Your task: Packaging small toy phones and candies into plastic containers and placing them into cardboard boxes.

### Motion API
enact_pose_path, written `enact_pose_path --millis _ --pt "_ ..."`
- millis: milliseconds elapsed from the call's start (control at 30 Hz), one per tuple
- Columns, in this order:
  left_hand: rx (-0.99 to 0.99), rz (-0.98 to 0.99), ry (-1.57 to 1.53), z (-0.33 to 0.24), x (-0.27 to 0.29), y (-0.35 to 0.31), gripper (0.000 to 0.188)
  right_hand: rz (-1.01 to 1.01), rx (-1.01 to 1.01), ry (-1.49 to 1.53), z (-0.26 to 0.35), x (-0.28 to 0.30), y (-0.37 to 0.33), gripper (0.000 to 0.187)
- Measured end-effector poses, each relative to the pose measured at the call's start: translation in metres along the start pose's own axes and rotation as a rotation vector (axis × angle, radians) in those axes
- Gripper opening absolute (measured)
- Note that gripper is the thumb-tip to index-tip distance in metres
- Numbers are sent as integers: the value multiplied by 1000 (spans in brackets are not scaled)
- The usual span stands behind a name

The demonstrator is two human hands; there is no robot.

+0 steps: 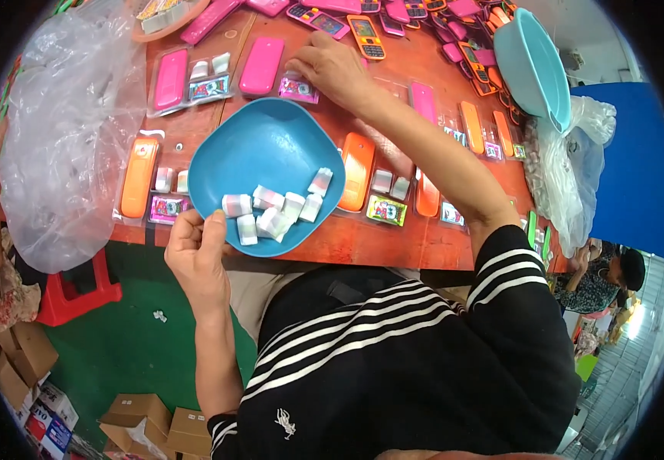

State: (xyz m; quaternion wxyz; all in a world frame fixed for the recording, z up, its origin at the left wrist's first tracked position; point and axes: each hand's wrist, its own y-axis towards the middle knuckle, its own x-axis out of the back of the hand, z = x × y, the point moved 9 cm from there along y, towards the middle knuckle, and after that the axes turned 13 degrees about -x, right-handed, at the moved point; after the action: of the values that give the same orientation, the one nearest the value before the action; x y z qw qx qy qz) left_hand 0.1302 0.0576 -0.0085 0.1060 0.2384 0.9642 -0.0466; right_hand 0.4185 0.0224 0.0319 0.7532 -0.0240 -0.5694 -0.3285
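Note:
My left hand (200, 249) grips the near left rim of a blue plastic bowl (251, 149), thumb over the edge. Several small white wrapped pieces (267, 198) lie in the bowl's near half. Beyond the bowl, my right hand (328, 67) reaches down with fingers drawn together over a clear tray. That tray holds a pink toy phone (261, 66) and a purple printed packet (299, 90). Whatever the fingertips hold, if anything, is hidden. To its left, another tray has a pink phone (170, 80), two white pieces and a blue packet (209, 89).
More filled trays with orange phones (140, 176) line the red table (393, 245). Loose toy phones (366, 37) are heaped at the back, beside a light blue basin (529, 65). Clear plastic bags (71, 130) hang at the left. A person (604, 272) sits at far right.

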Motion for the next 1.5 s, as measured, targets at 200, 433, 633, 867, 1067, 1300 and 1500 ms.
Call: enact_pose_path --millis 200,433,633,867,1067,1300,1500 --pt "4 23 30 -11 -6 0 12 73 -46 162 16 31 -2 22" --pt "17 70 -17 -6 -22 -1 14 594 126 305 110 46 -80 22" --pt "9 111 -15 -6 -35 -6 13 750 -16 363 107 46 -102 18" --pt "32 99 -7 2 -29 -7 12 658 -387 891 49 60 -65 16" --pt "37 80 -15 3 -23 -3 13 666 -318 862 57 60 -70 15" --pt "26 85 -21 -1 -24 -3 13 49 -126 333 8 75 -31 13" --pt "4 38 6 -5 -16 -2 14 212 -252 550 20 64 -34 16"
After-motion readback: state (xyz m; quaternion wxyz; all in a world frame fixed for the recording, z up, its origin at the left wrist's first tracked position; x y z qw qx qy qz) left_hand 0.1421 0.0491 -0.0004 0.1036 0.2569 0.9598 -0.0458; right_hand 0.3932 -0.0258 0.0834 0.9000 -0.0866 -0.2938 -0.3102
